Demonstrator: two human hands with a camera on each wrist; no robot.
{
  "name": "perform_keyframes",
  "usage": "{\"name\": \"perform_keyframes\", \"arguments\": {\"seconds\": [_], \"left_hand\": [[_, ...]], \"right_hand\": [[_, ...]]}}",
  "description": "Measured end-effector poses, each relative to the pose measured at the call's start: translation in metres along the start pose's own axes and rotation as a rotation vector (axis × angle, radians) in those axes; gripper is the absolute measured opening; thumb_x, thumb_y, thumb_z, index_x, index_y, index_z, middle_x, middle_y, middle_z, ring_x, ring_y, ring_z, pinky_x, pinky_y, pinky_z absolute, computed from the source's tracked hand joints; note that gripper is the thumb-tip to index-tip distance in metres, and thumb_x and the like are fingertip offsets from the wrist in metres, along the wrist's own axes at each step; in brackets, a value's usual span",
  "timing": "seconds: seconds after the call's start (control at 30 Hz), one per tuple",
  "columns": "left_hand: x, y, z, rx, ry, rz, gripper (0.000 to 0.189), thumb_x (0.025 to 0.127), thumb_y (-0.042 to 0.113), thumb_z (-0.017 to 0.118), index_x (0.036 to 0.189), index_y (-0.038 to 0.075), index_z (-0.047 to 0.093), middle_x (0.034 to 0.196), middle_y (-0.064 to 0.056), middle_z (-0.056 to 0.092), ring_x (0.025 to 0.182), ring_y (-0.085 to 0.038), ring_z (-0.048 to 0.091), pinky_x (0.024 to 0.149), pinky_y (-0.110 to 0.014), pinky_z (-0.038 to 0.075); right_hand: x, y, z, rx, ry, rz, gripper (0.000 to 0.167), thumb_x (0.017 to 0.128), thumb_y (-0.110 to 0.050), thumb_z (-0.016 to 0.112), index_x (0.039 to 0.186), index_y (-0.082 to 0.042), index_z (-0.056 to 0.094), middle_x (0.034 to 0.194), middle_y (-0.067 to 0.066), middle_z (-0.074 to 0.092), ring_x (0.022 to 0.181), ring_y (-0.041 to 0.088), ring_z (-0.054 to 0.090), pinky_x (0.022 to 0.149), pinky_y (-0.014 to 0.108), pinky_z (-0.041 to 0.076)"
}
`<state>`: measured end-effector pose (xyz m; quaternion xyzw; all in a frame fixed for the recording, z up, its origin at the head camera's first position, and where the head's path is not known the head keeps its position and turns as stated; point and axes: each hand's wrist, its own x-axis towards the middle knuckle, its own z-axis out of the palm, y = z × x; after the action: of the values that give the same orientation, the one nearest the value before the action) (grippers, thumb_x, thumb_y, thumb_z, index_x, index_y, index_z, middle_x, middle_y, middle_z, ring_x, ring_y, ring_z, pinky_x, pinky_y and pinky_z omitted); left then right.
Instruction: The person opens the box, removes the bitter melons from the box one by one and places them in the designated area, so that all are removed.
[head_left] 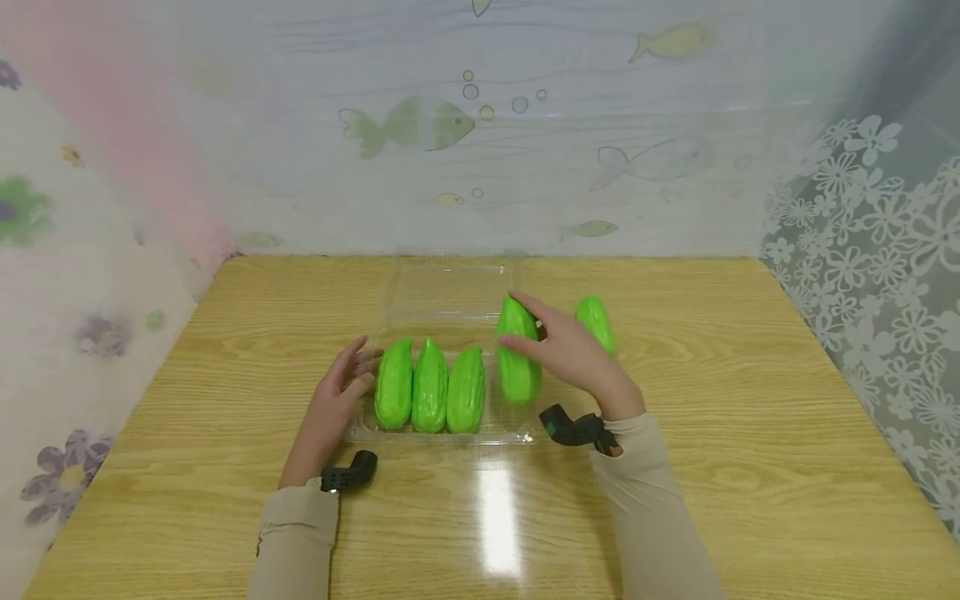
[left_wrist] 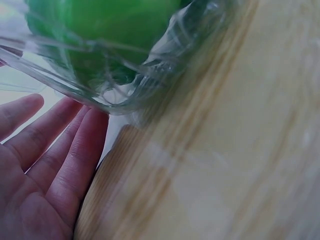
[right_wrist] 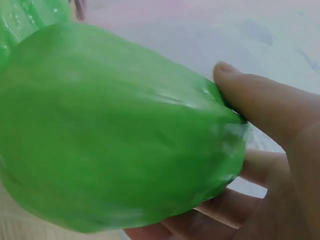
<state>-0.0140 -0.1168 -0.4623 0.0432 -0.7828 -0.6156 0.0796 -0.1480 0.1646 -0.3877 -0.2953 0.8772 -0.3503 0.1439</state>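
Note:
In the head view, three bright green, ridged gourds with pointed tips lie side by side in a clear plastic box. My right hand grips a fourth such gourd over the box's right end. The right wrist view shows its thumb on one side of that gourd and fingers curled beneath. At the box's left side is my left hand, its fingers extended. Seen from the left wrist, those fingertips touch the box's clear wall, with a green gourd behind it.
Another green gourd lies on the wooden table, right of the box and partly behind my right hand. The box's clear lid is folded back toward the wall. A wall with fish drawings borders the table's far edge.

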Motion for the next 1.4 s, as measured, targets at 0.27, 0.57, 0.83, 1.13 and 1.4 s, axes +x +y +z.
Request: {"name": "perform_keyframes", "arguments": {"seconds": [0.27, 0.57, 0.83, 1.13, 1.4], "left_hand": [[0.003, -0.005, -0.004, 0.002, -0.003, 0.0, 0.051, 0.093, 0.009, 0.04, 0.141, 0.011, 0.024, 0.134, -0.013, 0.04, 0.122, -0.03, 0.037, 0.1, -0.047, 0.025], [0.004, -0.004, -0.006, -0.01, -0.009, 0.004, 0.051, 0.093, 0.008, 0.04, 0.141, 0.008, 0.024, 0.134, -0.017, 0.039, 0.122, -0.032, 0.037, 0.099, -0.049, 0.025], [0.007, -0.007, -0.007, -0.016, -0.004, 0.006, 0.05, 0.093, 0.006, 0.04, 0.14, 0.007, 0.024, 0.133, -0.018, 0.039, 0.121, -0.031, 0.038, 0.099, -0.048, 0.026], [0.017, -0.032, -0.01, -0.011, -0.013, 0.006, 0.051, 0.094, 0.016, 0.043, 0.141, 0.021, 0.026, 0.134, -0.006, 0.041, 0.121, -0.022, 0.039, 0.1, -0.046, 0.027], [0.022, -0.037, -0.011, -0.001, -0.016, 0.014, 0.05, 0.094, 0.019, 0.044, 0.141, 0.023, 0.026, 0.134, -0.004, 0.041, 0.121, -0.021, 0.04, 0.099, -0.045, 0.027]], "right_hand": [[0.003, 0.006, -0.004, 0.064, 0.031, -0.003, 0.066, 0.08, -0.059, 0.05, 0.138, -0.038, 0.026, 0.118, -0.001, 0.052, 0.092, 0.018, 0.055, 0.077, 0.037, 0.045], [0.004, 0.011, -0.01, 0.093, 0.068, 0.028, 0.066, 0.081, -0.059, 0.049, 0.139, -0.035, 0.026, 0.111, 0.003, 0.052, 0.092, 0.02, 0.053, 0.071, 0.035, 0.047], [0.003, 0.017, -0.017, 0.109, 0.1, 0.054, 0.061, 0.085, -0.058, 0.044, 0.139, -0.042, 0.019, 0.127, 0.008, 0.044, 0.101, 0.024, 0.051, 0.079, 0.041, 0.044], [0.005, 0.022, -0.017, 0.202, 0.114, 0.004, 0.052, 0.091, -0.048, 0.039, 0.139, -0.039, 0.021, 0.128, 0.011, 0.042, 0.104, 0.028, 0.052, 0.073, 0.04, 0.047], [0.007, 0.03, -0.016, 0.117, 0.129, 0.064, 0.051, 0.085, -0.057, 0.042, 0.134, -0.047, 0.029, 0.126, 0.008, 0.046, 0.094, 0.025, 0.056, 0.062, 0.035, 0.048]]}}
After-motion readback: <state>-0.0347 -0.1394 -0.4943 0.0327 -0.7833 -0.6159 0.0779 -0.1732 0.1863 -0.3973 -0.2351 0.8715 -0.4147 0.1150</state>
